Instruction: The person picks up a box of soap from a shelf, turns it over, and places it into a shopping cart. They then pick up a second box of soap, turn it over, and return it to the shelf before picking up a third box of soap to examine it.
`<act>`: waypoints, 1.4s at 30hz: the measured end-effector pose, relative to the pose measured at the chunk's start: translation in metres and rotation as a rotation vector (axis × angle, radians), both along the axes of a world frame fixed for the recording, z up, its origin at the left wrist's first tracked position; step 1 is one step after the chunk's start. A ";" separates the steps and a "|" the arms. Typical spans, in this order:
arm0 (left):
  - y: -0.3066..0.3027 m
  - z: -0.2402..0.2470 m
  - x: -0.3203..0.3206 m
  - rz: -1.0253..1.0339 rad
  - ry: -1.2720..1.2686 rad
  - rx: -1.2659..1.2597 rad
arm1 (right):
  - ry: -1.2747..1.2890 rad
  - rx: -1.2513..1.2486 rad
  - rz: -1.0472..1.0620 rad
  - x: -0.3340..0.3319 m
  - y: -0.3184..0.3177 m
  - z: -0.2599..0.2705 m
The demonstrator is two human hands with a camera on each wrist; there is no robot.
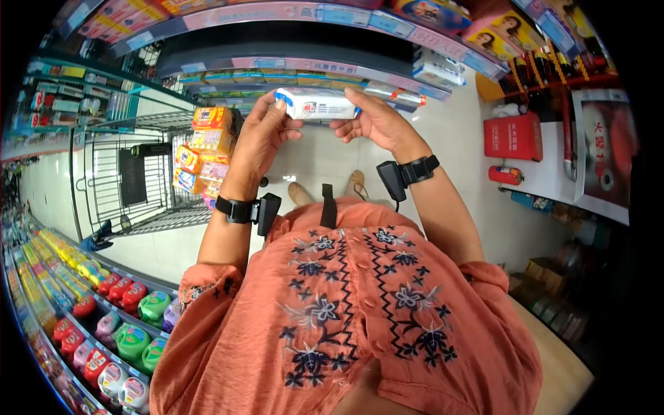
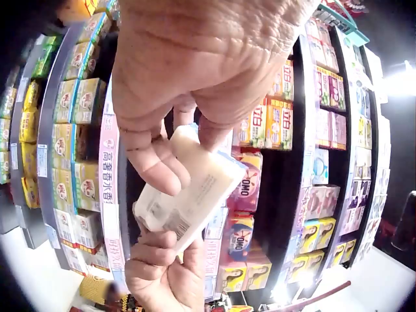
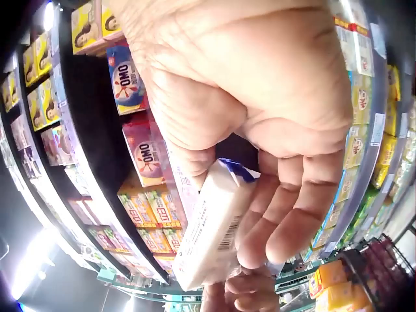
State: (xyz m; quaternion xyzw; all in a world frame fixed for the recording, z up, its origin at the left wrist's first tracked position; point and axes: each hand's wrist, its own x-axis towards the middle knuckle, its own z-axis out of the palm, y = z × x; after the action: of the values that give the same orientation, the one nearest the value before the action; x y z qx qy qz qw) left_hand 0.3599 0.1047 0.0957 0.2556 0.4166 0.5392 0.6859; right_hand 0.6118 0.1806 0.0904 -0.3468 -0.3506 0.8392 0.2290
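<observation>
A white wrapped bar-shaped pack (image 1: 317, 105) with blue ends and a barcode is held up level in front of the shop shelves. My left hand (image 1: 266, 128) grips its left end, fingers and thumb curled round it. My right hand (image 1: 373, 119) holds the right end in curled fingers. In the left wrist view the pack (image 2: 192, 192) sits between the left fingers (image 2: 156, 162) and the other hand below. The right wrist view shows the pack (image 3: 214, 224) end-on against the right fingers (image 3: 292, 214).
Shelves (image 1: 297, 69) of boxed soap and detergent stand ahead. A wire shopping trolley (image 1: 138, 180) with orange and pink packs (image 1: 207, 149) stands to the left. Coloured bottles (image 1: 111, 311) line the low left shelf. A red box (image 1: 513, 137) and a red canister (image 1: 505, 174) sit on the right.
</observation>
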 end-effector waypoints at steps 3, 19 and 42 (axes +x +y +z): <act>0.010 0.002 0.015 -0.021 0.007 -0.032 | -0.009 -0.022 -0.014 0.015 0.001 -0.005; 0.032 -0.002 0.059 -0.120 0.097 -0.148 | -0.062 -0.133 -0.033 0.062 0.000 -0.008; 0.072 -0.021 0.140 -0.268 0.382 0.095 | -0.466 0.449 -0.413 0.130 -0.002 -0.027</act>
State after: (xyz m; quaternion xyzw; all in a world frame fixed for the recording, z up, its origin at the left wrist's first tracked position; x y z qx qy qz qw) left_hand 0.5003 0.1769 0.0747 0.4379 0.4752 0.4042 0.6474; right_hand 0.7415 0.1788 0.0632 -0.5330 -0.4910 0.5764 0.3776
